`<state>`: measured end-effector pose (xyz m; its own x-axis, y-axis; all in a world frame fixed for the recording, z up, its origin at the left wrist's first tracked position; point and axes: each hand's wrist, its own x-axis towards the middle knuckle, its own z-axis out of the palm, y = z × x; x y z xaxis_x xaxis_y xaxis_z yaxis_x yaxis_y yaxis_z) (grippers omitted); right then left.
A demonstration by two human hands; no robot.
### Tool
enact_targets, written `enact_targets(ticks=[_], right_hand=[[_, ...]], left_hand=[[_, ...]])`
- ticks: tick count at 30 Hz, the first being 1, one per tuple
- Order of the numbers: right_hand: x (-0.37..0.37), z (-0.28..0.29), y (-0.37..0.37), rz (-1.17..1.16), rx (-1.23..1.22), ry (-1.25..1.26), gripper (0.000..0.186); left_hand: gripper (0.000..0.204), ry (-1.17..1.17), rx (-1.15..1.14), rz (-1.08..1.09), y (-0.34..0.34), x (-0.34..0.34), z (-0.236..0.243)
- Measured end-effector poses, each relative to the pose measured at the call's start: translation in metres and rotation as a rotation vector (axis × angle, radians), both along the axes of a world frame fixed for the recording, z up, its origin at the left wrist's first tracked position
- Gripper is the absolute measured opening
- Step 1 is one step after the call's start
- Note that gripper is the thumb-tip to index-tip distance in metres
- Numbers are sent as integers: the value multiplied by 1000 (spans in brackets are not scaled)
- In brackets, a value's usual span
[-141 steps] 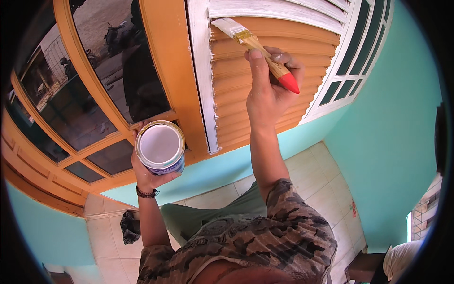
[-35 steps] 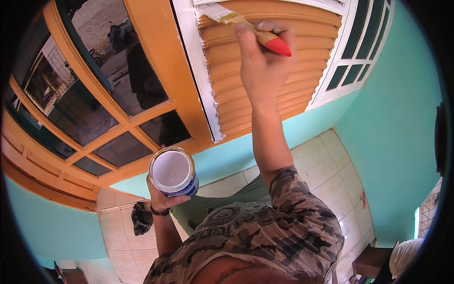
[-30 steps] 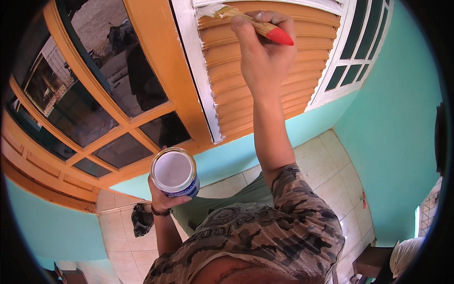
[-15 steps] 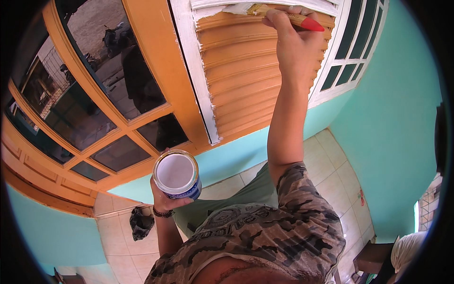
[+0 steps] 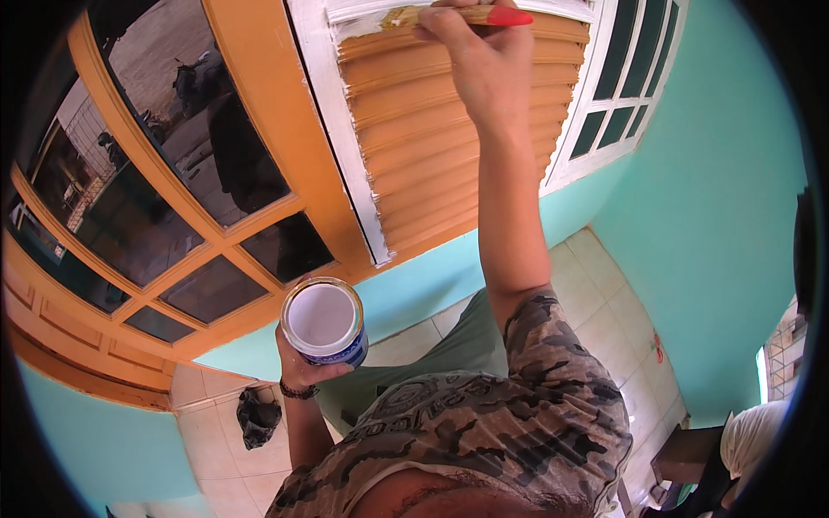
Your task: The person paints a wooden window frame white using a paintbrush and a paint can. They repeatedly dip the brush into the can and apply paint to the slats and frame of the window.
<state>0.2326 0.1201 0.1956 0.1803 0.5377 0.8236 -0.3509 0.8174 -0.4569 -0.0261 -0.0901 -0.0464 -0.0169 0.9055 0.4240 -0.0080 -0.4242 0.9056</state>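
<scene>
My right hand [image 5: 484, 56] is closed around the wooden handle of a paintbrush [image 5: 471, 15] with a red tip, up at the top of the view. The bristles lie against the upper left part of a louvered shutter [image 5: 432, 138], whose slats are orange below and white along the top. White paint also covers its left frame strip [image 5: 341, 129]. Lower down, my left hand [image 5: 302, 367] grips a paint can [image 5: 332, 332] with a blue label, held upright. Whitish paint shows inside the can.
Left of the shutter stands an orange-framed glass window [image 5: 233, 233]. A white-framed window [image 5: 617, 95] is at the right, beside a turquoise wall [image 5: 699, 224]. A black plastic bag [image 5: 258, 418] lies on the tiled floor. Dark furniture [image 5: 691, 453] sits at the lower right.
My right hand has moved left with the paintbrush along the top of the shutter. The view has shifted slightly; the paint can stays in my left hand.
</scene>
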Motion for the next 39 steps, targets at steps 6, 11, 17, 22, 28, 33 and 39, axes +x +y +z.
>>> enact_targets(ticks=[6, 11, 17, 22, 28, 33, 39], right_hand=[[80, -2, 41, -361, -65, 9, 5], [99, 20, 12, -1016, 125, -250, 7], [-4, -8, 3, -1084, 521, -639, 20], [-29, 3, -30, -656, 569, -511, 19], [35, 0, 42, -66, 217, -22, 12], [155, -4, 83, -422, -26, 49, 30], [78, -1, 32, -1209, 399, -498, 16]], left_hand=[[118, -40, 8, 7, -2, 5, -3], [117, -19, 20, -28, 0, -3, -12], [114, -18, -70, -30, -3, -2, -17], [113, -28, -42, -19, -2, 4, -12], [114, -67, -7, -16, 1, 15, -4], [118, -10, -25, -23, -3, 8, -15], [119, -28, -18, -17, -4, 14, -11]])
